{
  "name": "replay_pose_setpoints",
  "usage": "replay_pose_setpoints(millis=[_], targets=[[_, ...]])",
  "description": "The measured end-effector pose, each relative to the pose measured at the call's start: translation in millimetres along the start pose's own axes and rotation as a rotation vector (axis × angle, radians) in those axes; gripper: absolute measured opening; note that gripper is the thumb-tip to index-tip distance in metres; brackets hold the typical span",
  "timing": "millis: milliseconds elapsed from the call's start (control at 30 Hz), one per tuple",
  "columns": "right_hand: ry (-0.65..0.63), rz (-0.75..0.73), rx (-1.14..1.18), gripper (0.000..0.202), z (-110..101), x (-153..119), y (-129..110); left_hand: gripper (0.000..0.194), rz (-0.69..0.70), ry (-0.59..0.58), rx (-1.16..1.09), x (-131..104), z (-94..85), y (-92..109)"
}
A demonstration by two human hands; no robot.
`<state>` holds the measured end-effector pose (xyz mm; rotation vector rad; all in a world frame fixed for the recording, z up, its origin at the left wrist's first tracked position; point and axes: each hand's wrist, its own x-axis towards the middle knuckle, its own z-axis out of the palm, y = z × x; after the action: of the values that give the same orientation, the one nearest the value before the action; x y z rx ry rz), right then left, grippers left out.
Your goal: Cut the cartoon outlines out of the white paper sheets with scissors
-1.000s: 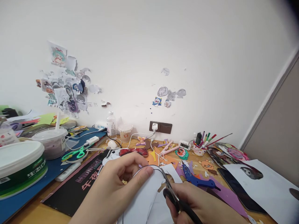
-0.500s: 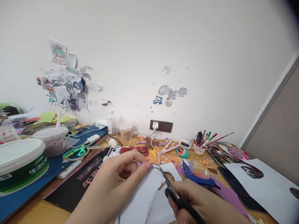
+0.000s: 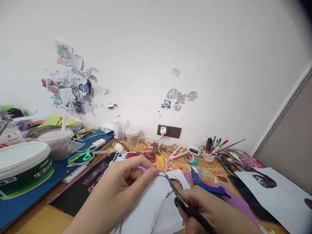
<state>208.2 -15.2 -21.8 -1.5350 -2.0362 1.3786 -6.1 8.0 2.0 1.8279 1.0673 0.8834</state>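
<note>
My left hand (image 3: 129, 185) pinches the upper left edge of a white paper (image 3: 146, 203) with black drawn lines, thumb on top and fingers curled. My right hand (image 3: 204, 208) is closed around the handles of black-handled scissors (image 3: 186, 206). The scissor blades point up and left and lie at the paper's upper right edge, close to my left thumb. Part of the fingers of my right hand is hidden behind the handle. More white paper lies beneath the held sheet.
A blue glue gun (image 3: 209, 188) lies right of centre, near a dark tablet (image 3: 253, 198). Green scissors (image 3: 80, 156), a white tub (image 3: 24, 169) and a lidded cup (image 3: 57, 144) stand or lie at left. Beyond my hands are paper scraps, cables and a pen cup (image 3: 209, 156).
The camera view has shifted slightly. My right hand and the scissors sit slightly farther right, and both hands keep their hold.
</note>
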Motion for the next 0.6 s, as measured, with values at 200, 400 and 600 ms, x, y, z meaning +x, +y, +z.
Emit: replay_pose_setpoints(millis=[200, 400, 600], targets=[[-0.006, 0.013, -0.008, 0.028, 0.5, 2.6, 7.6, 0.035, 0.003, -0.010, -0.003, -0.5, -0.9, 2.1], [-0.020, 0.030, -0.022, 0.030, -1.0, 2.3, 10.7, 0.033, -0.030, -0.037, 0.014, -1.8, -3.5, -1.1], [-0.071, 0.069, -0.031, 0.027, -5.3, 0.5, 9.1, 0.030, -0.058, -0.084, 0.078, -1.7, -6.5, -2.8]])
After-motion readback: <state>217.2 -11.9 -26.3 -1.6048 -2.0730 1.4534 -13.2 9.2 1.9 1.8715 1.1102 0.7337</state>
